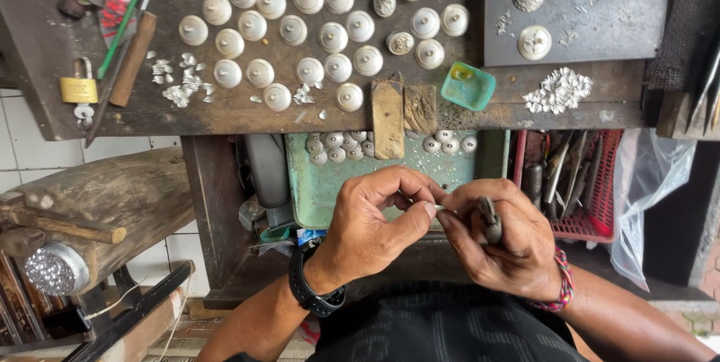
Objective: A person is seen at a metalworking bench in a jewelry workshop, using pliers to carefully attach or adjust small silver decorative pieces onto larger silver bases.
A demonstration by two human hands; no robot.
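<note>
My left hand [375, 223], a black watch on its wrist, pinches a tiny silver piece [439, 207] between thumb and forefinger over my lap. My right hand [499, 238], with a braided pink bracelet, touches the same piece with its fingertips and grips a small dark metal tool [490, 219] in its palm. Both hands meet just below an open green drawer [315, 189] that holds a few round silver caps [334, 146]. On the dark wooden workbench [225, 111] above lie several rows of round silver domed buttons [334, 36].
A grey metal slab [600, 24] carries two ornate silver discs. Silver scraps [559, 92] pile near a teal dish [467, 86]. A brass padlock [79, 90] and hand tools lie at the bench's left. A red basket [592, 189] of tools hangs right; a wooden stump [112, 197] stands left.
</note>
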